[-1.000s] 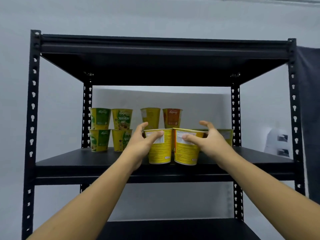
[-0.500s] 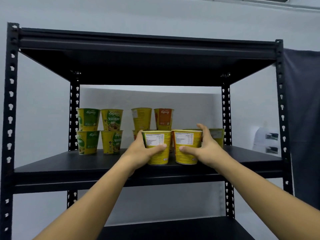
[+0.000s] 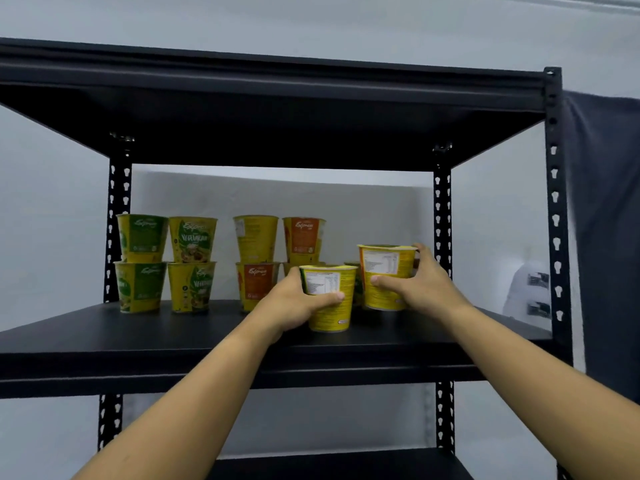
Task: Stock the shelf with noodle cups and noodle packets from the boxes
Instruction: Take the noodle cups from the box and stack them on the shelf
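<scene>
Since the earlier frame, the two held cups, then level and side by side, have been parted. The right cup point(image 3: 384, 277) has been raised and carried further back, while the left cup point(image 3: 329, 299) has been kept low near the front edge of the shelf point(image 3: 173, 334).

The left cup is gripped by the left hand point(image 3: 294, 304), with the thumb laid across its front below the label and the other fingers curled behind, out of sight. Whether its base is already set on the board cannot be told. The right cup is clasped by the right hand point(image 3: 424, 284), with the thumb pressed on the near face and the fingers spread round the far side up to the rim.

Between the two thumbs, and just behind them, a half-hidden cup point(image 3: 354, 275) is seen. Beyond the left fingertips, the stacked cups point(image 3: 256, 261) stand two high in four columns.

The placing step is judged to be in hand, and a fifth column appears to be under way. For the next move, the right cup would need to be centred over a lower cup and lowered squarely, or it may tip. The left cup would then be slid back into line before either grip is loosened.
</scene>
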Demonstrator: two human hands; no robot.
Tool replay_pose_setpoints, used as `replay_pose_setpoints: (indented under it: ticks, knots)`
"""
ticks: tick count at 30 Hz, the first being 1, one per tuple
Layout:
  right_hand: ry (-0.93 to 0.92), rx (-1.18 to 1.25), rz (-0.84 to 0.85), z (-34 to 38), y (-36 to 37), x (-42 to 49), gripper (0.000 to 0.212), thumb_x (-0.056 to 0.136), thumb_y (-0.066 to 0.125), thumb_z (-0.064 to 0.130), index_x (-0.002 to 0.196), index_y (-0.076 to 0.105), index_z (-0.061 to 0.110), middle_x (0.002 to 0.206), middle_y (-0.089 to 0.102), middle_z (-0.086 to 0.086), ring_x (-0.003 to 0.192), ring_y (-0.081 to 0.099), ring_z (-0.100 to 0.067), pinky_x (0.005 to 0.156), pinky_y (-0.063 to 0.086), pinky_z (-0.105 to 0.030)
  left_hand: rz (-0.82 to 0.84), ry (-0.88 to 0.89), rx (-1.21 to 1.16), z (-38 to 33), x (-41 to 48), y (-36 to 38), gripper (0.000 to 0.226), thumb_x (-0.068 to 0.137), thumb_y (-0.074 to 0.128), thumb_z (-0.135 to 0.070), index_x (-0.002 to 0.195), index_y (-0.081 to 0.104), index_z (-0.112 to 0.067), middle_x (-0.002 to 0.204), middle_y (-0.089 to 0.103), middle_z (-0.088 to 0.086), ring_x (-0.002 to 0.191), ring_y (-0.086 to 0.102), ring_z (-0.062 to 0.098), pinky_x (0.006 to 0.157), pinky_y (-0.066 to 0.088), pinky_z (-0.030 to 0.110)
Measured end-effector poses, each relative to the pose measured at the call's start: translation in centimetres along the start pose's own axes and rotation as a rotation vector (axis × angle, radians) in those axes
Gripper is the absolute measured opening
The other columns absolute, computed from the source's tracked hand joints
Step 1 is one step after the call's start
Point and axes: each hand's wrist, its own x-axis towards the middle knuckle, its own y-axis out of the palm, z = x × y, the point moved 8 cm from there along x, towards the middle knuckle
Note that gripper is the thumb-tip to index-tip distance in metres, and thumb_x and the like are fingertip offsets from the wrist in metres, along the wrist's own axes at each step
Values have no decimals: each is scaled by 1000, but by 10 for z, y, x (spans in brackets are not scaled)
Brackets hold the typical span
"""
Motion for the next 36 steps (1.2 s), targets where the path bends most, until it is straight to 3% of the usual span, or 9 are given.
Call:
replay_pose_setpoints:
  ticks: [2, 6, 11, 17, 20, 22, 26, 33, 36]
  knots:
    - [-26, 14, -7, 4, -4, 20, 72, 74, 91, 25, 123, 38, 29, 103, 58, 18, 92, 60, 2, 69, 48, -8, 9, -14, -12, 3, 4, 3, 67, 76, 87, -47, 129, 48, -36, 121, 62, -16, 109, 60, 6, 85, 51, 25]
    - [-61, -70, 4, 11, -1, 60, 104, 72, 91, 42, 151, 23, 32, 134, 52, 4, 122, 54, -18, 100, 52, -41, 15, -43, -107, 16, 12, 3, 69, 71, 92, -46, 127, 52, -41, 128, 67, -12, 118, 64, 12, 105, 53, 44]
    - [-18, -152, 17, 15, 12, 97, 45, 81, 82, 41, 114, 64, 16, 107, 67, -1, 95, 66, -17, 75, 56, -31, 6, -42, -141, 20, 12, 5, 73, 72, 90, -45, 135, 52, -40, 128, 66, -14, 120, 63, 11, 108, 51, 43]
    - [99, -159, 27, 4, 23, 113, 18, 90, 66, 22, 104, 62, 13, 99, 65, -9, 86, 60, -20, 69, 53, -34, 4, -36, -131, 22, 10, 4, 82, 67, 89, -55, 139, 50, -43, 132, 64, -17, 123, 62, 11, 110, 49, 45]
    - [83, -74, 25, 6, 23, 118, 25, 87, 65, 19, 111, 55, 18, 110, 64, -8, 103, 62, -27, 93, 57, -46, 7, -34, -142, 21, 9, 4, 75, 76, 86, -46, 141, 49, -41, 131, 63, -18, 123, 61, 11, 111, 48, 45]
    - [74, -36, 32, 6, 23, 120, 26, 87, 67, 25, 112, 59, 21, 113, 65, -6, 104, 62, -26, 95, 56, -47, 12, -39, -145, 21, 9, 4, 74, 77, 85, -46, 141, 49, -41, 132, 62, -18, 124, 60, 12, 111, 48, 46]
    - [-1, 65, 61, 14, 20, 117, 24, 91, 73, 34, 86, 50, 34, 93, 63, 8, 92, 62, -16, 91, 54, -39, 10, -38, -147, 21, 9, 4, 74, 78, 85, -46, 142, 48, -43, 134, 62, -17, 125, 60, 11, 111, 48, 47]
    - [18, -35, -4, 9, 14, 137, 25, 84, 73, 31, 102, 56, 30, 114, 62, -5, 102, 61, -24, 84, 53, -37, 7, -29, -145, 17, 7, 4, 75, 80, 84, -45, 145, 46, -40, 134, 60, -18, 124, 59, 11, 111, 48, 45]
    - [-2, -102, 25, 4, 26, 145, 67, 73, 86, 43, 124, 46, 26, 117, 61, -4, 101, 60, -23, 71, 46, -29, 0, -35, -139, 17, 6, 4, 75, 80, 83, -44, 144, 46, -39, 135, 60, -17, 125, 59, 11, 112, 48, 46]
